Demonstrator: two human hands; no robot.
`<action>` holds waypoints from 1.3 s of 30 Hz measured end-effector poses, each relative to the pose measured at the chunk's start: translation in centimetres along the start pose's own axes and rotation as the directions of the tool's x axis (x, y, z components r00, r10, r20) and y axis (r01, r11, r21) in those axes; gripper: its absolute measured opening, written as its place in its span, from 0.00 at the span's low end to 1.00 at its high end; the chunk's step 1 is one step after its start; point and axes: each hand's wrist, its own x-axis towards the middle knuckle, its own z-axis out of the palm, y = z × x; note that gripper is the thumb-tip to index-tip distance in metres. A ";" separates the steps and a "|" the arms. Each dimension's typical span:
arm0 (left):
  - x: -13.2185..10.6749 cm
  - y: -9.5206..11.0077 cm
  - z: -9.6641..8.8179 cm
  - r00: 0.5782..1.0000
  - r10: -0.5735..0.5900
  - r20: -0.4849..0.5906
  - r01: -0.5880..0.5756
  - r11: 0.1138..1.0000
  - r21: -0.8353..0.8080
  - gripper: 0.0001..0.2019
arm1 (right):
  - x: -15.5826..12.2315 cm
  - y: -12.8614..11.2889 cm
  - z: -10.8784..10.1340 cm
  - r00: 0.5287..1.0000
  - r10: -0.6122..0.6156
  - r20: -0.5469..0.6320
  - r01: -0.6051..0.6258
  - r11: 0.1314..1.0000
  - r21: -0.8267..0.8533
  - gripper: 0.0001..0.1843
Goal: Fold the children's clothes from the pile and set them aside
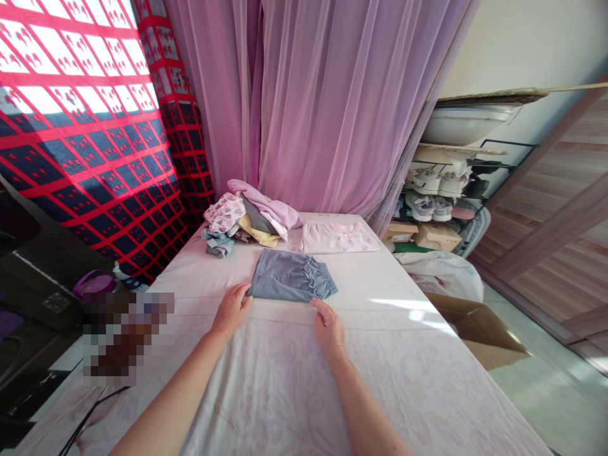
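Left hand (231, 310) and right hand (329, 329) lie spread, not gripping, fingertips touching the lower edge of folded grey-blue fabric shorts (287, 275) on a pale pink bedsheet (285, 380).

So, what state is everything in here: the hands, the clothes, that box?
Left hand: open, resting on the shorts' edge
Right hand: open, fingertips at the shorts' lower edge
Blue-grey shorts: folded, lying flat
Pale pink printed garment: folded, lying flat
Pile of clothes: loosely heaped
Cardboard box: open, flap up
Sheer pink curtain: drawn, hanging in folds
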 end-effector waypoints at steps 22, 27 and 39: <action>-3.1 2.9 -1.2 1.000 -0.016 -0.005 0.016 0.968 0.250 0.17 | -0.1 -1.3 -0.5 0.987 -0.108 0.119 0.127 0.977 -0.170 0.19; -3.2 2.4 -0.6 1.000 -0.014 -0.011 0.016 0.971 0.237 0.17 | 0.1 -4.6 0.2 0.942 -0.229 0.244 0.275 0.946 -0.172 0.21; -3.7 0.7 0.1 0.966 -0.140 -0.215 0.125 0.989 -0.084 0.17 | 5.9 -11.8 9.1 0.826 -0.056 0.562 0.342 0.841 -0.419 0.16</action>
